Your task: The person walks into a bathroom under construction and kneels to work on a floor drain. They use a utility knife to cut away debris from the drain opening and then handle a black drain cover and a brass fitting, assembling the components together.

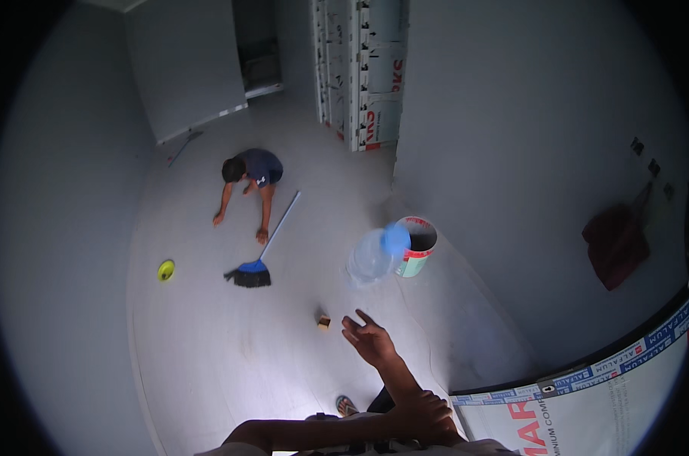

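the big clear water jug (372, 257) lies tipped on the floor up ahead of your right hand (369, 340), fingers spread and empty, neck toward the bucket (416, 245), while your left hand (424, 414) rests curled low, holding nothing i can see.

I see a pale grey floor (230, 342) and grey walls. The broom (252, 272) has a blue head, black bristles and a light blue handle. The water jug (375, 254) is clear with a blue cap; the bucket (417, 247) beside it looks white with red and green. A small round thing (166, 269) is yellow-green. A dark red cloth (614, 243) hangs on the wall. The other person's shirt (261, 166) is navy.
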Demonstrator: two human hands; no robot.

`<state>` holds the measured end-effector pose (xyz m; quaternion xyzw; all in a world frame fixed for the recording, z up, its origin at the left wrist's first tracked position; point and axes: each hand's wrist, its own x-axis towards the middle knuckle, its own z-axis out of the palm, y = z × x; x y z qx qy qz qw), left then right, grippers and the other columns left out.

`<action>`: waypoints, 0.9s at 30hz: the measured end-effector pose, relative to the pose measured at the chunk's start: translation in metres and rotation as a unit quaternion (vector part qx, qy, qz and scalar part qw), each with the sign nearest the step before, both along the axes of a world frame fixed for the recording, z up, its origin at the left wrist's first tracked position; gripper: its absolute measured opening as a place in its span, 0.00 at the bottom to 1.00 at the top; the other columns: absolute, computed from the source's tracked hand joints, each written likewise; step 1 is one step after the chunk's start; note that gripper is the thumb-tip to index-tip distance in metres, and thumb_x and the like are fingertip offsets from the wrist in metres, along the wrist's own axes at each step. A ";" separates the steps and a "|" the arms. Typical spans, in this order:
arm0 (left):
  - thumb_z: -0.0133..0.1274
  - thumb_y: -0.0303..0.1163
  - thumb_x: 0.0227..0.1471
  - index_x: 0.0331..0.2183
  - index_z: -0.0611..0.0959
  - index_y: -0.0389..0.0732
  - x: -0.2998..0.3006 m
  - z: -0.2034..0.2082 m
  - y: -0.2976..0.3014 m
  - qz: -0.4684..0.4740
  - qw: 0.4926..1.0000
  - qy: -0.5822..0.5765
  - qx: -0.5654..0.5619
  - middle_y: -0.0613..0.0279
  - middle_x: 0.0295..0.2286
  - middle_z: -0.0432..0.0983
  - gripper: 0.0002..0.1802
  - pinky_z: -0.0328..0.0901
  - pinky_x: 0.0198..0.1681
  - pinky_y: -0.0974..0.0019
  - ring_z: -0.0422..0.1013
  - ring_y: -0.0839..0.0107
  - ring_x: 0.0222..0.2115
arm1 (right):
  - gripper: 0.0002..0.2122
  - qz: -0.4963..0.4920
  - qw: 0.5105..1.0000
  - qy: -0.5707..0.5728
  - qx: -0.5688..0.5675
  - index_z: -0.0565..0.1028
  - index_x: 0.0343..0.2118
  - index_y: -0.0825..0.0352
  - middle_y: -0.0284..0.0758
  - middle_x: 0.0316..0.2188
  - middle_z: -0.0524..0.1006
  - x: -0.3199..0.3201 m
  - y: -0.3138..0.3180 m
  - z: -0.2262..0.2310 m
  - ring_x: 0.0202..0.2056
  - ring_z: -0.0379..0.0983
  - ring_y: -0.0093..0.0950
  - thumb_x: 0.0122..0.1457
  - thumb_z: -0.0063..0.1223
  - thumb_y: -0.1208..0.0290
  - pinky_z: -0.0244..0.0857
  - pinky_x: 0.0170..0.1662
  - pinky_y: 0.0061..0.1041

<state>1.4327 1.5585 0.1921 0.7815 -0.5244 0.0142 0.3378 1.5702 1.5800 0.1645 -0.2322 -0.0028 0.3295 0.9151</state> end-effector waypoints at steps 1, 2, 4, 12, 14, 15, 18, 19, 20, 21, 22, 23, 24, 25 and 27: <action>0.46 0.43 0.54 0.41 0.75 0.40 0.025 0.000 0.011 0.020 0.999 -0.017 -0.033 0.59 0.35 0.72 0.18 0.63 0.44 0.60 0.71 0.64 0.37 | 0.30 -0.023 0.997 0.049 -0.053 0.59 0.56 0.67 0.42 0.51 0.68 0.025 0.012 0.008 0.55 0.62 0.36 0.50 0.54 0.67 0.51 0.61 0.41; 0.47 0.43 0.54 0.40 0.76 0.40 0.052 0.002 0.020 0.009 1.000 -0.009 -0.020 0.59 0.36 0.72 0.18 0.63 0.45 0.59 0.70 0.64 0.38 | 0.29 0.000 0.998 0.057 -0.041 0.59 0.58 0.67 0.42 0.52 0.68 0.046 0.022 0.013 0.56 0.62 0.36 0.54 0.52 0.64 0.49 0.62 0.40; 0.48 0.42 0.53 0.39 0.76 0.39 0.099 0.011 0.031 0.007 0.999 0.011 -0.049 0.59 0.37 0.72 0.17 0.62 0.46 0.59 0.70 0.64 0.40 | 0.33 0.021 0.996 0.067 0.052 0.59 0.58 0.62 0.42 0.54 0.67 0.100 0.030 0.021 0.57 0.61 0.36 0.55 0.44 0.45 0.44 0.63 0.45; 0.50 0.40 0.51 0.42 0.75 0.38 0.293 -0.040 0.051 0.052 0.990 0.057 -0.117 0.56 0.38 0.72 0.19 0.61 0.47 0.56 0.68 0.60 0.42 | 0.34 0.129 0.982 -0.014 -0.134 0.58 0.58 0.70 0.46 0.48 0.70 0.306 0.049 -0.071 0.46 0.71 0.40 0.53 0.49 0.51 0.67 0.47 0.40; 0.51 0.42 0.51 0.44 0.74 0.38 0.353 -0.043 0.061 0.031 0.993 0.103 -0.057 0.54 0.38 0.72 0.22 0.62 0.46 0.54 0.68 0.58 0.42 | 0.27 0.159 0.961 0.223 -0.036 0.64 0.53 0.68 0.44 0.42 0.72 0.336 0.060 -0.108 0.39 0.74 0.38 0.52 0.53 0.59 0.70 0.42 0.40; 0.51 0.45 0.52 0.47 0.72 0.39 0.384 -0.036 0.069 0.006 0.971 0.239 0.015 0.52 0.40 0.72 0.25 0.62 0.47 0.53 0.68 0.55 0.43 | 0.24 0.136 0.939 0.314 0.030 0.65 0.51 0.68 0.41 0.41 0.73 0.343 0.068 -0.124 0.39 0.73 0.36 0.52 0.54 0.62 0.70 0.42 0.41; 0.49 0.44 0.55 0.54 0.66 0.41 0.484 0.020 0.100 0.030 0.994 0.102 -0.028 0.49 0.48 0.66 0.29 0.58 0.54 0.53 0.64 0.53 0.50 | 0.24 0.136 0.928 0.348 -0.004 0.65 0.51 0.68 0.40 0.40 0.73 0.392 0.084 -0.156 0.39 0.73 0.36 0.52 0.54 0.63 0.70 0.42 0.41; 0.48 0.43 0.56 0.57 0.63 0.42 0.519 0.048 0.110 0.048 0.997 0.058 -0.016 0.48 0.51 0.63 0.31 0.57 0.56 0.52 0.62 0.53 0.52 | 0.24 0.134 0.927 0.349 -0.040 0.65 0.51 0.68 0.40 0.40 0.73 0.410 0.091 -0.160 0.39 0.73 0.36 0.52 0.54 0.64 0.70 0.42 0.41; 0.48 0.42 0.56 0.59 0.59 0.43 0.552 0.076 0.123 0.084 0.990 0.089 -0.073 0.49 0.52 0.62 0.33 0.55 0.57 0.51 0.61 0.54 0.53 | 0.24 0.134 0.927 0.343 -0.076 0.65 0.50 0.68 0.40 0.40 0.73 0.429 0.099 -0.163 0.40 0.73 0.36 0.52 0.54 0.64 0.70 0.42 0.41; 0.48 0.41 0.56 0.61 0.55 0.44 0.580 0.103 0.134 0.118 0.979 0.112 -0.123 0.49 0.53 0.61 0.35 0.54 0.58 0.49 0.60 0.54 0.54 | 0.23 0.134 0.927 0.334 -0.111 0.65 0.50 0.67 0.40 0.40 0.73 0.451 0.107 -0.163 0.40 0.73 0.36 0.52 0.54 0.64 0.69 0.42 0.41; 0.48 0.41 0.56 0.61 0.55 0.45 0.601 0.127 0.145 0.140 0.971 0.145 -0.126 0.50 0.53 0.61 0.36 0.53 0.58 0.49 0.60 0.55 0.54 | 0.23 0.133 0.928 0.317 -0.146 0.65 0.50 0.67 0.40 0.40 0.73 0.471 0.115 -0.157 0.40 0.72 0.36 0.52 0.54 0.64 0.69 0.43 0.41; 0.48 0.41 0.56 0.62 0.54 0.45 0.618 0.143 0.151 0.165 0.962 0.149 -0.161 0.50 0.53 0.62 0.36 0.53 0.58 0.49 0.60 0.56 0.54 | 0.23 0.130 0.928 0.300 -0.178 0.65 0.50 0.67 0.39 0.40 0.73 0.493 0.124 -0.150 0.40 0.72 0.36 0.52 0.54 0.65 0.69 0.43 0.41; 0.49 0.41 0.55 0.62 0.53 0.46 0.635 0.150 0.155 0.200 0.951 0.130 -0.198 0.51 0.52 0.62 0.37 0.53 0.59 0.48 0.61 0.57 0.53 | 0.23 0.122 0.931 0.278 -0.201 0.65 0.50 0.67 0.39 0.40 0.73 0.519 0.130 -0.138 0.40 0.72 0.36 0.52 0.54 0.65 0.69 0.43 0.41; 0.49 0.41 0.55 0.62 0.54 0.46 0.652 0.151 0.155 0.157 0.968 0.095 -0.171 0.51 0.52 0.63 0.37 0.53 0.59 0.49 0.61 0.57 0.53 | 0.23 0.109 0.937 0.251 -0.217 0.65 0.50 0.67 0.39 0.40 0.73 0.548 0.138 -0.123 0.40 0.72 0.36 0.52 0.54 0.65 0.69 0.43 0.41; 0.49 0.41 0.54 0.62 0.54 0.47 0.677 0.129 0.147 0.093 0.988 -0.019 -0.123 0.53 0.52 0.64 0.37 0.53 0.59 0.49 0.61 0.59 0.53 | 0.23 0.074 0.951 0.206 -0.217 0.65 0.50 0.67 0.39 0.40 0.73 0.611 0.149 -0.087 0.40 0.72 0.36 0.52 0.54 0.66 0.69 0.43 0.41</action>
